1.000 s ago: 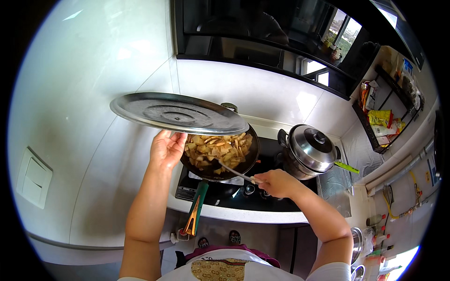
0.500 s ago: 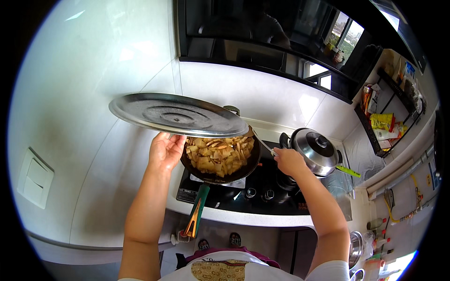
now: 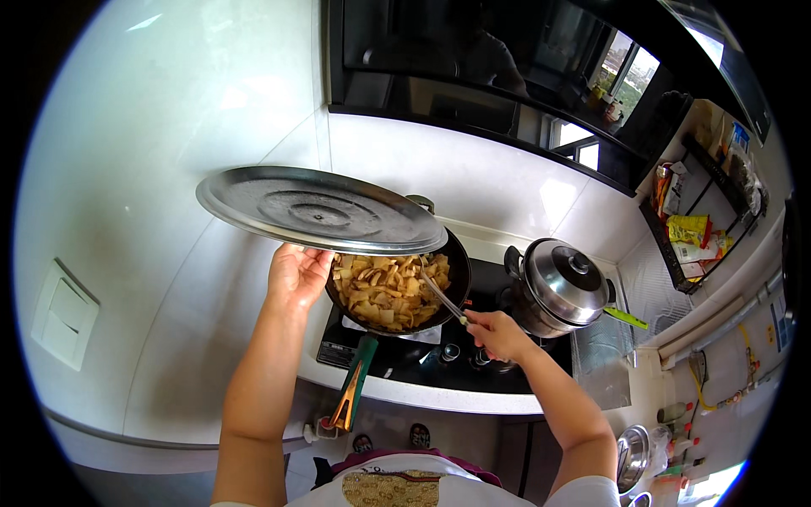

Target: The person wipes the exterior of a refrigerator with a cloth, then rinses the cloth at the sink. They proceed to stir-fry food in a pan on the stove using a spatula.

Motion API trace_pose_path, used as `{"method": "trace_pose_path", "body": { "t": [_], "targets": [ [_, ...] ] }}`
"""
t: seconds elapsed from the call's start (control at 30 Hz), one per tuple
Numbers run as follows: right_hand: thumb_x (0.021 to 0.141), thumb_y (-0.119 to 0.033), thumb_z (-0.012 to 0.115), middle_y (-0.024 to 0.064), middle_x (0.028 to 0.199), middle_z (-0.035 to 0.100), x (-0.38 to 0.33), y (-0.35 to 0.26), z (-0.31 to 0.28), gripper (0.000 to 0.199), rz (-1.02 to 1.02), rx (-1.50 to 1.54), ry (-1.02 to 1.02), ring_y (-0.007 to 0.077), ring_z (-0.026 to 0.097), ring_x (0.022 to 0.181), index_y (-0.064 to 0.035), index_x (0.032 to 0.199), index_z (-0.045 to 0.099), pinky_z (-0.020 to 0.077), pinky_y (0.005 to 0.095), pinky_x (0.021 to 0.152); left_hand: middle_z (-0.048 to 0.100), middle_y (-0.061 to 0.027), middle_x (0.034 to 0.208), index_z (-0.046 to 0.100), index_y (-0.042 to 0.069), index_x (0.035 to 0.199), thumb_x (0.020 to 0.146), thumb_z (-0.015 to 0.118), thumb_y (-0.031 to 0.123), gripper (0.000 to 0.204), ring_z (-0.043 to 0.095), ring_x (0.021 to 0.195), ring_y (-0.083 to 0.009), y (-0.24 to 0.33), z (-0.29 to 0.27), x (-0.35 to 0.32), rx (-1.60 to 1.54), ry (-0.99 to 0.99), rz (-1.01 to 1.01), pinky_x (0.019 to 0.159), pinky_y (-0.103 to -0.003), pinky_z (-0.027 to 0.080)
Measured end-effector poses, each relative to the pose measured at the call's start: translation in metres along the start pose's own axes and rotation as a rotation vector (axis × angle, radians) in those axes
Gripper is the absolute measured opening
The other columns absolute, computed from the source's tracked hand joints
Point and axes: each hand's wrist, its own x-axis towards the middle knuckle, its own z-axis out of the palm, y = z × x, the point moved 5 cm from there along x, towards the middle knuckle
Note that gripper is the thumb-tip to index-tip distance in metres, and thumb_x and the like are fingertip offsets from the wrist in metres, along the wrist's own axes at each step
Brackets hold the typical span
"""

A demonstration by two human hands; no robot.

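My left hand (image 3: 300,275) holds a large round grey metal pan lid (image 3: 338,221) over the far left part of the frying pan (image 3: 463,269). The lid's ringed face shows, and some of my fingers are hidden by it. My right hand (image 3: 498,334) is closed around the handle of a long metal cooking utensil (image 3: 445,302). Its head sits among golden-brown food slices (image 3: 384,296) in the dark pan, so its shape is hidden. The pan's green handle (image 3: 359,370) points toward me.
A lidded steel pot (image 3: 562,287) stands on the right of the black cooktop (image 3: 405,363), a bright green handle (image 3: 625,318) beside it. White wall (image 3: 194,152) rises on the left. A black range hood (image 3: 507,127) overhangs the back. Packets fill a wall rack (image 3: 688,228).
My right hand has moved left and toward me, bringing the utensil across the food. Some slices have shifted. The lid in my left hand stays nearly in place.
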Motion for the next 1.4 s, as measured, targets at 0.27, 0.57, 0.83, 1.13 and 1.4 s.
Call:
{"method": "trace_pose_path", "body": {
  "t": [0.27, 0.57, 0.83, 1.13, 1.4],
  "targets": [
    [0.087, -0.026, 0.058, 0.0110, 0.078, 0.062, -0.076, -0.068, -0.034, 0.040, -0.275, -0.911, 0.047, 0.0300, 0.064, 0.069, -0.0190, 0.126, 0.053, 0.0503, 0.0433, 0.062, 0.062, -0.0106, 0.105, 0.056, -0.003, 0.106, 0.090, 0.055, 0.013, 0.022, 0.060, 0.096, -0.0197, -0.007, 0.013, -0.007, 0.005, -0.001, 0.012, 0.087, -0.034, 0.053],
    [0.089, -0.026, 0.054, 0.0143, 0.082, 0.062, -0.064, -0.052, 0.001, 0.041, -0.229, -0.940, -0.124, 0.0314, 0.064, 0.072, -0.0199, 0.130, 0.050, 0.0514, 0.0422, 0.063, 0.061, -0.0119, 0.107, 0.054, -0.006, 0.107, 0.091, 0.054, 0.012, 0.024, 0.059, 0.100, -0.0221, -0.009, 0.014, -0.009, -0.001, 0.009, 0.012, 0.090, -0.036, 0.052],
    [0.087, -0.024, 0.056, 0.0135, 0.078, 0.061, -0.038, -0.028, 0.010, 0.042, -0.249, -0.904, 0.169, 0.0318, 0.064, 0.067, -0.0184, 0.128, 0.048, 0.0517, 0.0428, 0.061, 0.063, -0.0128, 0.102, 0.057, -0.004, 0.102, 0.089, 0.054, 0.009, 0.019, 0.061, 0.093, -0.0227, 0.006, 0.009, -0.022, 0.007, -0.001, 0.045, 0.086, -0.034, 0.054],
    [0.089, -0.023, 0.054, 0.0178, 0.067, 0.061, 0.045, 0.034, -0.045, 0.028, -0.301, -0.701, 0.457, 0.0327, 0.063, 0.058, -0.0132, 0.116, 0.056, 0.0513, 0.0436, 0.053, 0.063, -0.0127, 0.102, 0.056, -0.004, 0.103, 0.088, 0.053, 0.007, 0.019, 0.061, 0.094, -0.0224, 0.002, 0.010, -0.031, 0.010, 0.056, 0.021, 0.086, -0.035, 0.053],
    [0.094, -0.022, 0.050, 0.0027, 0.064, 0.055, 0.091, 0.026, 0.056, 0.014, 0.493, 0.929, -0.288, 0.0065, 0.046, 0.040, -0.0084, 0.094, 0.051, 0.0352, 0.0192, 0.031, 0.063, -0.0115, 0.102, 0.056, -0.003, 0.103, 0.088, 0.054, 0.008, 0.019, 0.061, 0.092, -0.0215, 0.007, 0.009, -0.032, 0.001, 0.056, 0.047, 0.084, -0.034, 0.053]
  ]
}}
